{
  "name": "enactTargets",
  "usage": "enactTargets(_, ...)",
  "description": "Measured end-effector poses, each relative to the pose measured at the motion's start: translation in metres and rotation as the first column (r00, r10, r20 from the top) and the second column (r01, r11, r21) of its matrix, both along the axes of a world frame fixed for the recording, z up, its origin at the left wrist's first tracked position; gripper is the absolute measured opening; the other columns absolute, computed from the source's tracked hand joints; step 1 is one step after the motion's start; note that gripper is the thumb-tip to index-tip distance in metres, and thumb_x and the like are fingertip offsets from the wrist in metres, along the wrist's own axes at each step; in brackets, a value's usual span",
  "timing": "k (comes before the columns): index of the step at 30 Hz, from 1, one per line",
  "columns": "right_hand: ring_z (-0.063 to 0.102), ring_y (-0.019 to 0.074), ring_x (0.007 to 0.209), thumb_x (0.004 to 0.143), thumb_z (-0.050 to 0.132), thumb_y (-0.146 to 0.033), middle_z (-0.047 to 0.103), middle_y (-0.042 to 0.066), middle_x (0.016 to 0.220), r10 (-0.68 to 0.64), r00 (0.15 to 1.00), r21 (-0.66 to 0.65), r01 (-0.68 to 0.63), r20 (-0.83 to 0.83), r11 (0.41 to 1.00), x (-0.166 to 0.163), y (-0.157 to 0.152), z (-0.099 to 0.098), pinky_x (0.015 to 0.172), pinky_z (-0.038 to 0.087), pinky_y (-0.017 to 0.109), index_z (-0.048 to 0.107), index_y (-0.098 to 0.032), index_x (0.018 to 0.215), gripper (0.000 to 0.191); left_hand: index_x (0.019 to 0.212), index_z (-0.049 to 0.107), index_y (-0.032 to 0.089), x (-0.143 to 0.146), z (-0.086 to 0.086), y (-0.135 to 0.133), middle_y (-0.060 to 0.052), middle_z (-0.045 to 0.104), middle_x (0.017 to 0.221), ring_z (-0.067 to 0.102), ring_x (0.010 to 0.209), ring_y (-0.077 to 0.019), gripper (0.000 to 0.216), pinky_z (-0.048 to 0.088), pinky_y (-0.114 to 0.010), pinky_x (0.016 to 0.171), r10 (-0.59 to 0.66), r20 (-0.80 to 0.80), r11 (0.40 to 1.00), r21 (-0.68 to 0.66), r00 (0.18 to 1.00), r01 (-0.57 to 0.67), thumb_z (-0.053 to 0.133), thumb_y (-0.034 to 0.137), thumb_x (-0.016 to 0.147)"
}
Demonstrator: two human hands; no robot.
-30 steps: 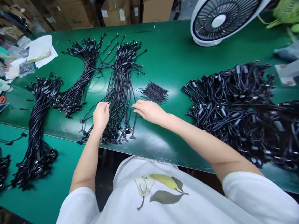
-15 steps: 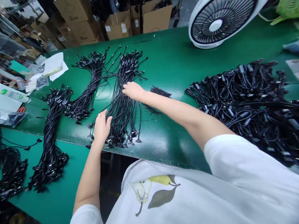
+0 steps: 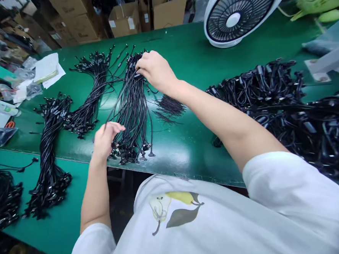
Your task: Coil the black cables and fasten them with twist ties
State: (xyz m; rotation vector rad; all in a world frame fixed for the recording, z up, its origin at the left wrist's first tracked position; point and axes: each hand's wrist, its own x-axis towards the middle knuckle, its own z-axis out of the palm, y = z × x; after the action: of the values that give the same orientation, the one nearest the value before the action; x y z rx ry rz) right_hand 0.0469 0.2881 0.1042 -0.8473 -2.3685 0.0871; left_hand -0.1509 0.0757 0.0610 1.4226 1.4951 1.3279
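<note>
A long bundle of thin black cables [image 3: 132,110] lies on the green table [image 3: 193,141] in front of me. My right hand [image 3: 154,70] reaches to the bundle's far end with its fingers closed on the cable ends. At the near end my left hand [image 3: 105,138] curls its fingers around the connector tips. A small heap of black twist ties [image 3: 168,106] lies just right of the bundle, under my right forearm.
Two more cable bundles [image 3: 91,89] [image 3: 48,149] lie to the left. A big tangled pile of black cables [image 3: 286,108] fills the right side. A white fan [image 3: 234,15] stands at the back, with papers [image 3: 46,67] and cardboard boxes [image 3: 125,18] beyond.
My right hand has moved from the bundle's middle up to its far end. My left hand slid down to the near connector end and curled shut.
</note>
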Motion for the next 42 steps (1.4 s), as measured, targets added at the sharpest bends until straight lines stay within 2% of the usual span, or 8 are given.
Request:
enactTargets(5, 0.050, 0.0285, 0.107, 0.101, 0.032, -0.045, 0.064, 0.011, 0.105, -0.131, 0.989, 0.107, 0.138, -0.071, 0.985, 0.030, 0.042, 0.017, 0.087, 0.040, 0.044, 0.065, -0.023, 0.105, 0.040, 0.064, 0.052, 0.013, -0.032, 0.033, -0.044, 0.000, 0.056, 0.068, 0.039, 0.039, -0.0011, 0.035, 0.031, -0.014, 0.035, 0.113, 0.459, 0.988, -0.143, 0.881, -0.052, 0.068, 0.035, 0.086)
enactTargets(10, 0.060, 0.0243, 0.100, 0.103, 0.030, -0.039, 0.067, 0.009, 0.094, -0.241, 0.969, 0.201, 0.226, 0.050, 0.953, 0.070, 0.055, 0.032, 0.080, 0.044, 0.038, 0.064, -0.017, 0.105, 0.041, 0.069, 0.046, 0.015, -0.074, 0.027, -0.079, 0.006, 0.051, 0.061, 0.033, 0.035, 0.0022, 0.030, 0.026, -0.006, 0.033, 0.119, 0.862, 0.983, -0.031, 0.492, -0.182, 0.055, 0.026, 0.095)
enactTargets(15, 0.059, 0.0123, 0.060, 0.089, 0.052, -0.015, 0.066, 0.005, 0.068, -0.046, 0.875, 0.120, -0.014, 0.482, 0.993, 0.057, -0.060, 0.001, 0.058, 0.034, 0.026, 0.065, -0.012, 0.087, 0.013, 0.099, 0.066, 0.013, -0.020, -0.006, -0.066, -0.006, 0.069, 0.084, 0.048, 0.042, -0.0020, 0.020, 0.033, -0.011, 0.035, 0.236, 0.583, 0.960, -0.265, 0.777, -0.093, 0.058, 0.030, 0.093)
enactTargets(19, 0.059, 0.0139, 0.064, 0.092, 0.051, -0.021, 0.071, 0.005, 0.079, 0.445, 0.741, -0.241, -0.375, 0.503, 0.895, 0.051, -0.138, 0.003, 0.054, 0.028, 0.025, 0.067, -0.018, 0.091, 0.017, 0.111, 0.070, 0.019, 0.053, -0.016, -0.045, -0.008, 0.072, 0.096, 0.067, 0.088, -0.0170, 0.028, 0.053, -0.026, 0.082, -0.032, 0.271, 0.976, -0.200, 0.962, 0.089, 0.067, 0.031, 0.086)
enactTargets(22, 0.061, 0.0166, 0.074, 0.098, 0.045, -0.031, 0.071, 0.006, 0.089, 0.278, 0.868, -0.181, -0.221, 0.412, 0.958, 0.062, -0.128, 0.016, 0.056, 0.027, 0.026, 0.067, -0.018, 0.097, 0.025, 0.108, 0.070, 0.015, 0.074, -0.013, -0.043, 0.002, 0.056, 0.058, 0.053, 0.053, -0.0114, 0.030, 0.052, -0.026, 0.066, -0.242, 0.406, 0.888, -0.273, 0.881, 0.369, 0.061, 0.038, 0.090)
enactTargets(27, 0.062, 0.0191, 0.086, 0.095, 0.051, -0.043, 0.072, 0.005, 0.098, 0.219, 0.922, -0.290, -0.124, 0.319, 0.949, 0.104, -0.074, -0.006, 0.065, 0.037, 0.027, 0.068, -0.020, 0.098, 0.029, 0.080, 0.068, 0.011, 0.055, -0.004, -0.050, 0.012, 0.021, 0.044, 0.015, 0.036, -0.0024, 0.026, 0.029, -0.013, 0.036, -0.118, 0.780, 0.845, -0.246, 0.614, 0.475, 0.067, 0.036, 0.086)
enactTargets(34, 0.064, 0.0287, 0.107, 0.098, 0.038, -0.037, 0.070, 0.010, 0.118, 0.173, 0.943, -0.442, -0.032, 0.283, 0.896, 0.142, -0.065, -0.062, 0.089, 0.048, 0.040, 0.068, -0.018, 0.114, 0.039, 0.095, 0.063, 0.013, 0.031, 0.009, -0.047, 0.011, 0.025, 0.045, 0.027, 0.031, -0.0013, 0.035, 0.032, -0.007, 0.037, 0.203, 0.942, 0.973, -0.225, 0.268, 0.051, 0.038, 0.036, 0.103)
enactTargets(42, 0.066, 0.0272, 0.094, 0.097, 0.041, -0.040, 0.072, 0.010, 0.101, 0.151, 0.915, -0.285, -0.041, 0.375, 0.958, 0.148, -0.096, -0.066, 0.069, 0.045, 0.034, 0.070, -0.021, 0.102, 0.035, 0.096, 0.065, 0.015, 0.028, -0.002, -0.033, 0.007, 0.051, 0.055, 0.053, 0.046, -0.0024, 0.032, 0.054, -0.015, 0.067, 0.273, 0.864, 0.961, -0.261, 0.423, -0.086, 0.038, 0.030, 0.103)
